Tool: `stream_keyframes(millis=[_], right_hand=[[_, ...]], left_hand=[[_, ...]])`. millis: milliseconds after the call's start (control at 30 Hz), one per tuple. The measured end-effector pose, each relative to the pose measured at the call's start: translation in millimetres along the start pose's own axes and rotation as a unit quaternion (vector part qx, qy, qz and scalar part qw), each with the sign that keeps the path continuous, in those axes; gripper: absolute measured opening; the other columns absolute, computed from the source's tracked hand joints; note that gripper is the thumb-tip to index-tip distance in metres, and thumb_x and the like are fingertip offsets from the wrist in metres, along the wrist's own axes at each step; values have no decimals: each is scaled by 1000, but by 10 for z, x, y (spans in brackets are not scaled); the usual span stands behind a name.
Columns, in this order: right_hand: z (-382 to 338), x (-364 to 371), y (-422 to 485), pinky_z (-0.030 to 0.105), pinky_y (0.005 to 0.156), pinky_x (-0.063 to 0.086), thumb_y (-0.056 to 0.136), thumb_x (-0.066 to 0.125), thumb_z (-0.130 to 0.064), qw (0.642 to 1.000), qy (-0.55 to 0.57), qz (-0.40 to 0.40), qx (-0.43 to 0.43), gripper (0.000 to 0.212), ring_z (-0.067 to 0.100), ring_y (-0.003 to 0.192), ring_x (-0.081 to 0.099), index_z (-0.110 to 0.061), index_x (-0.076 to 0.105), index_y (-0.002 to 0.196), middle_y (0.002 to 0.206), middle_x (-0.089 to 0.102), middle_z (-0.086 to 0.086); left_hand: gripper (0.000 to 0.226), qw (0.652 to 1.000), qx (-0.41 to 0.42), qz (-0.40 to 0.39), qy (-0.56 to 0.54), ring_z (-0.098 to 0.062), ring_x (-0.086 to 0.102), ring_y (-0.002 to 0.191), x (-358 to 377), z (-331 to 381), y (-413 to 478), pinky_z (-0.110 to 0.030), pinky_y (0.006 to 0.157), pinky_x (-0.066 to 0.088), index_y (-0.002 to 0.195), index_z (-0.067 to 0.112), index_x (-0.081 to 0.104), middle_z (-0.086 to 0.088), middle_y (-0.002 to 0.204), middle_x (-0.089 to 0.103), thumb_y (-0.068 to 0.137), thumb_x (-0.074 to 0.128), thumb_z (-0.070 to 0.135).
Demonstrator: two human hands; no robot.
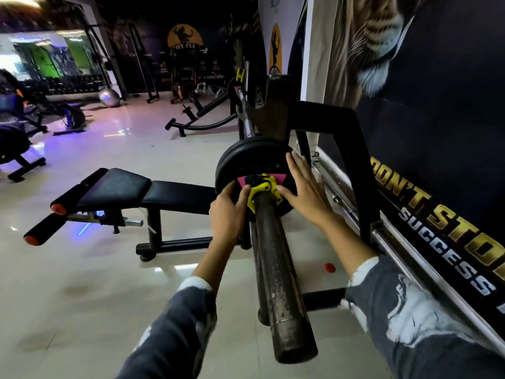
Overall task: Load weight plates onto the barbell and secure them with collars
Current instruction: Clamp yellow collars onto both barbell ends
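Note:
The barbell sleeve [281, 272] runs toward me from the rack. A black weight plate [246, 160] with a pink label sits on it, far up the sleeve. A yellow collar [263, 190] wraps the sleeve right against the plate. My left hand [228, 212] curls its fingers and thumb around the collar's left side. My right hand [303, 187] lies flat with straight fingers on the plate's right face, thumb touching the collar.
A black bench [142, 191] stands left of the plate. The rack's black frame [352, 149] and a wall poster are close on the right. More gym machines and a grey ball [109, 97] stand far across the glossy floor.

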State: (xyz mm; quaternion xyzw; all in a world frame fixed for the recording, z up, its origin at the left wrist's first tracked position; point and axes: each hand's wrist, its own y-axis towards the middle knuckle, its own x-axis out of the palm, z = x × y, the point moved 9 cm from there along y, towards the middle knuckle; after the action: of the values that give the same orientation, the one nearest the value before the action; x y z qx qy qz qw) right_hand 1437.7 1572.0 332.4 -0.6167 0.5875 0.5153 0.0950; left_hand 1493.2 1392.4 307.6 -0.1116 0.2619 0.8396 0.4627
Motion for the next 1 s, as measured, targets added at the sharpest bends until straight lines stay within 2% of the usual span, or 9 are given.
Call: stream_keyframes(millis=[67, 133, 200, 367, 600, 667, 767, 933, 1000], right_hand=[[-57, -37, -357, 55, 117, 7, 94, 49, -36, 999, -23, 41, -19, 69, 18, 146, -1, -22, 7, 148, 159, 3, 1], [-64, -11, -734, 52, 118, 5, 94, 46, -41, 998, -33, 42, -18, 70, 16, 145, -4, -25, 4, 147, 157, -1, -3], [-67, -16, -1050, 52, 118, 5, 94, 43, -47, 999, -34, 41, -7, 69, 12, 143, -6, -28, 1, 145, 154, -4, -8], [-239, -161, -1735, 45, 118, -1, 89, 28, -58, 998, -26, 53, 21, 69, 10, 143, -3, -25, 5, 146, 154, 1, -8], [-555, -380, -2489, 39, 117, -3, 96, 35, -45, 996, 44, 71, 42, 59, 6, 141, -4, -21, 13, 146, 156, 9, -3], [-617, -393, -2719, 40, 117, -1, 92, 35, -48, 995, 58, 69, 45, 64, 8, 141, -2, -21, 14, 146, 155, 9, -4], [-726, -310, -3108, 40, 117, -1, 90, 34, -53, 996, 50, 45, 53, 69, 9, 141, -2, -19, 16, 147, 157, 14, 2], [-972, 92, -3642, 33, 116, -8, 94, 36, -48, 997, 36, -21, 59, 64, 6, 140, -5, -21, 13, 147, 157, 12, -1], [-1074, 329, -3760, 32, 115, -10, 96, 38, -44, 997, 18, -56, 52, 62, 6, 140, -7, -20, 12, 147, 158, 11, -1]], left_hand=[[52, 989, 129, 17, 71, -21, 31, 138, -46, 112, -274, -37, 112, 29, 137, 12, 44, -11, 143, 46, 94, 51, 39], [58, 976, 187, 12, 107, -17, 11, 143, -54, 71, -524, -36, 117, 11, 144, 13, 29, -8, 153, 27, 95, 48, 40], [63, 970, 208, 7, 127, -13, 3, 142, -86, 30, -753, -36, 118, 7, 146, 14, 22, -6, 155, 18, 95, 43, 44], [65, 963, 239, -7, 125, -14, 7, 143, -238, 96, -1379, -39, 118, 10, 146, 13, 22, -8, 155, 21, 94, 31, 50], [62, 966, 234, -9, 109, -16, 12, 144, -477, 215, -2186, -37, 119, 9, 145, 12, 23, -7, 154, 22, 94, 29, 46], [61, 969, 223, -4, 106, -14, 11, 143, -571, 213, -2414, -33, 119, 6, 145, 12, 24, -8, 154, 23, 95, 31, 45], [60, 971, 208, -5, 121, -11, 9, 142, -723, 143, -2851, -26, 117, 1, 145, 12, 23, -9, 154, 24, 95, 31, 44], [62, 974, 149, -15, 167, -11, 9, 142, -1017, -258, -3357, -32, 118, 7, 146, 13, 22, -7, 154, 23, 95, 30, 46], [58, 976, 113, -16, 184, -15, 13, 143, -1175, -513, -3489, -32, 118, 8, 145, 10, 25, -8, 153, 27, 96, 34, 41]])
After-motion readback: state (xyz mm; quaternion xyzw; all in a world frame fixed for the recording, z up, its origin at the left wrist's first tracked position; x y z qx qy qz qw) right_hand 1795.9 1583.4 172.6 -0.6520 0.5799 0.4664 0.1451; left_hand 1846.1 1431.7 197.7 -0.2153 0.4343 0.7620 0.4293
